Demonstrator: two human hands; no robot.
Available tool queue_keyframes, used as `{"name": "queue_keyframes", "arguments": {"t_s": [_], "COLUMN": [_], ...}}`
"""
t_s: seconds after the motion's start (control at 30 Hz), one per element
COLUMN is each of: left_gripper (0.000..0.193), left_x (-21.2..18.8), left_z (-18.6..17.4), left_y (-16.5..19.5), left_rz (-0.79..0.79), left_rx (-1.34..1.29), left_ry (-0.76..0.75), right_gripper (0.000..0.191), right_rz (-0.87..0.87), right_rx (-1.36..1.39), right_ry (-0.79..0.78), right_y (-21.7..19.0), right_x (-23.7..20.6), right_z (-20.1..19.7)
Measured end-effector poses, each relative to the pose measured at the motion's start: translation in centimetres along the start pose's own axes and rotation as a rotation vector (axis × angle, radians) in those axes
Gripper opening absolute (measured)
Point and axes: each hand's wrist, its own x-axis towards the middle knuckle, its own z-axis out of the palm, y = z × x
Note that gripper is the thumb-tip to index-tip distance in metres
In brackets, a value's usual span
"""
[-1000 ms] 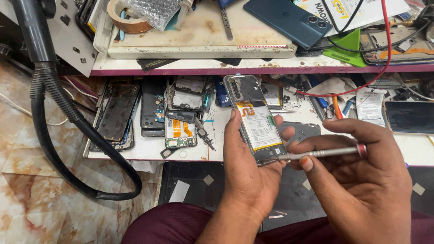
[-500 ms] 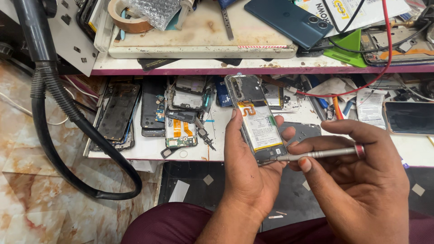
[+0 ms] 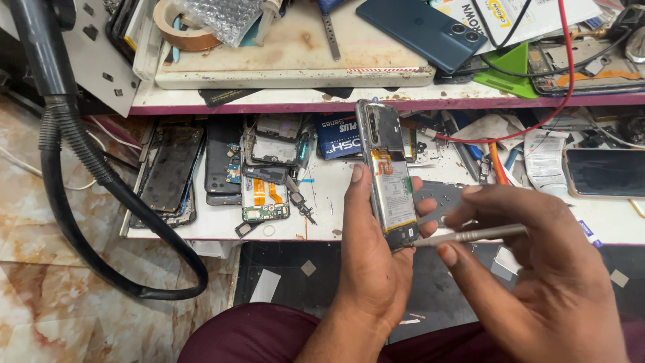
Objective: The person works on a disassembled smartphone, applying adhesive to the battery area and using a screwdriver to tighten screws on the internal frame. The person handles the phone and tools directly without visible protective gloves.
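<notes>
opened phone [image 3: 390,185], slim, glossy | left hand [image 3: 373,269] clasps it | right hand [image 3: 531,269] pinches thin metal screwdriver [image 3: 470,235]

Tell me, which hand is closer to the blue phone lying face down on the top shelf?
Left. The left hand holds the opened phone upright, below the blue phone. The right hand, gripping a thin metal tool, sits lower and further right.

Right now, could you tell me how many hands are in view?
2. The left hand grips an opened phone upright over the lap. The right hand holds a slim metal screwdriver, its tip at the phone's lower end. No other hands show.
</notes>
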Motion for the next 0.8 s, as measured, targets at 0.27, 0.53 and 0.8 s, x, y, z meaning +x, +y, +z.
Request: {"name": "queue_keyframes", "arguments": {"t_s": [0.27, 0.53, 0.8], "left_gripper": [0.07, 0.066, 0.066], "left_x": [-0.3, -0.6, -0.6], "left_z": [0.3, 0.6, 0.6], "left_y": [0.1, 0.3, 0.1], "left_rz": [0.013, -0.002, -0.023], "left_rx": [-0.043, -0.113, -0.137], "left_ry": [-0.011, -0.021, 0.018], "right_gripper": [0.038, 0.039, 0.042], "right_rz": [-0.062, -0.035, 0.082], "right_rx": [-0.114, -0.089, 0.18], "right_ry": [0.126, 0.143, 0.013], "right_y": [0.3, 0.0, 1.5], "right_x": [-0.3, 0.0, -0.4], "right_z": [0.8, 0.8, -0.6]}}
